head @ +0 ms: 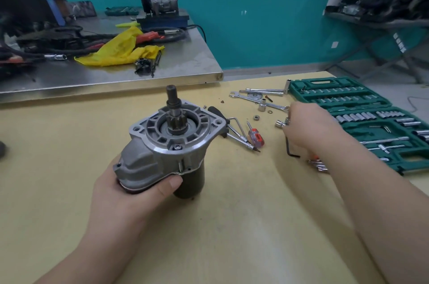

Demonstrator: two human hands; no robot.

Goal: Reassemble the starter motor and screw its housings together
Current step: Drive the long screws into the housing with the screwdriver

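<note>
Starter motor [171,144]: upright on table [232,214], pinion shaft up, in L hand grip.
L hand [130,190]: wrapped round lower housing.
R hand [308,125]: blurred, fingers pinching small socket tool [281,123]; socket set case [362,119] just beyond.

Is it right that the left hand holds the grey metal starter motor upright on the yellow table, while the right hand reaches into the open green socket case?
Not quite. In the head view the right hand is not in the green socket case; it is over loose tools on the yellow table, beside the case. The left hand does hold the grey metal starter motor upright.
</note>
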